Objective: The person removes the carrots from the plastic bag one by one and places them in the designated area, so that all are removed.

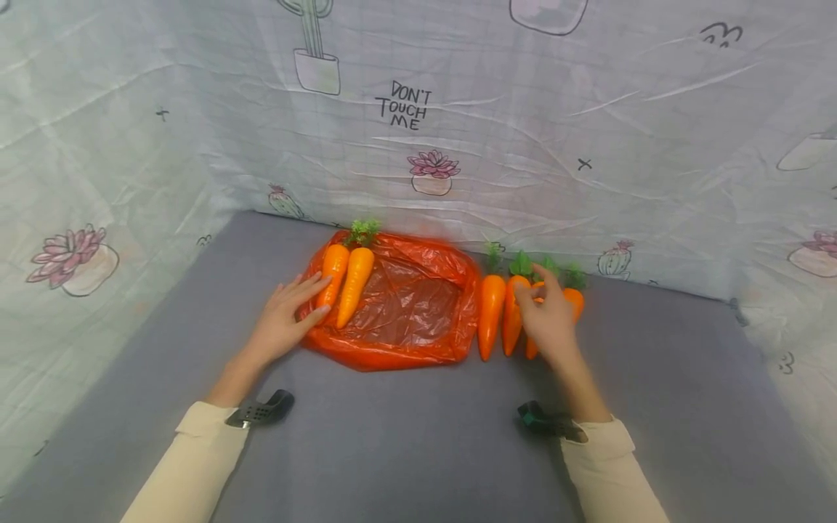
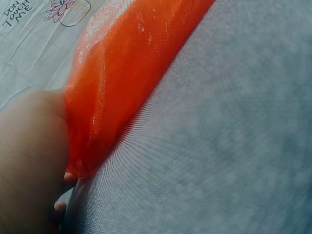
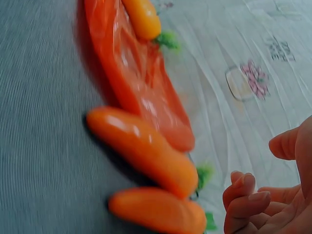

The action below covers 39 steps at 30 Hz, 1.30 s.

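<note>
Two orange carrots (image 1: 354,287) with green tops lie side by side on the left part of an open red plastic bag (image 1: 392,356). My left hand (image 1: 288,316) rests at the bag's left rim, its fingers extended beside the carrots. In the left wrist view the red bag (image 2: 117,83) hides most of that hand's fingers. To the bag's right, several more carrots (image 1: 492,312) lie in a row. Over the right end of this row is my right hand (image 1: 549,316), thumb apart from its loosely bent fingers. Nothing shows between them in the right wrist view, where two carrots (image 3: 146,151) lie beside the hand.
A grey cloth surface (image 1: 405,436) lies under everything. Behind the bag and carrots stands a pale printed fabric wall (image 1: 497,189), close to the green tops. Similar fabric encloses the left and right sides. A dark wrist-worn device (image 1: 264,410) sits on the left wrist.
</note>
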Available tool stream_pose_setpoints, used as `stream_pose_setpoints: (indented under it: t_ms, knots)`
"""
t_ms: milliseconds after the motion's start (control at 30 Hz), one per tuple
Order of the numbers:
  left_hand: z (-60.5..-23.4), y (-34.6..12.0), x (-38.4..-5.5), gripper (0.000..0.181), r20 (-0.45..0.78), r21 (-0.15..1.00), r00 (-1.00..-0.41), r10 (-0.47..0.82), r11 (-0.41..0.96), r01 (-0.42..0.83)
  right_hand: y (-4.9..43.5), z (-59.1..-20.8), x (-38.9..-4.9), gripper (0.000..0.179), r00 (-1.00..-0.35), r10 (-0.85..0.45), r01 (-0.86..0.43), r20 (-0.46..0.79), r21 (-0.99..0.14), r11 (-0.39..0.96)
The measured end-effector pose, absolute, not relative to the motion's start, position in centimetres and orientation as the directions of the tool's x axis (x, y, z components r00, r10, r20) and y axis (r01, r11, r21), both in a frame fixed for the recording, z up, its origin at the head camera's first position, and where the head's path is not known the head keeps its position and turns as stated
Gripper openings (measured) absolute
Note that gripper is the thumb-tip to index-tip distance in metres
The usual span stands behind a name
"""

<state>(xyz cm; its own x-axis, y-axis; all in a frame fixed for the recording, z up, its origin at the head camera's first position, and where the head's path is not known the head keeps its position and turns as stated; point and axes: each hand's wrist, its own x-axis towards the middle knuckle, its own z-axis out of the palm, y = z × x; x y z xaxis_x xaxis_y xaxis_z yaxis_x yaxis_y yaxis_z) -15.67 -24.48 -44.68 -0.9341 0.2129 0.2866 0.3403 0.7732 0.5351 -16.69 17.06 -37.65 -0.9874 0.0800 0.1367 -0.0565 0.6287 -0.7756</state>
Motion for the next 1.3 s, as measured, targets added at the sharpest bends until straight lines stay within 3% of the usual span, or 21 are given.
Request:
stream_pose_setpoints:
  t_ms: [467,1300]
  knots:
    - [-44.6,-24.3,-15.6,0.055,0.296,0.536,-0.932,0.208,0.772,0.342,11.4,-37.6,-17.3,0.058,-0.985,-0.035,-0.155,0.167,-0.790,0.593]
    - [-44.2,-23.8,-15.6,0.054,0.297,0.536,-0.934,0.200,0.775,0.336,2.0,-39.0,-17.0,0.058,-0.980,-0.161,-0.179,0.113,-0.855,0.487]
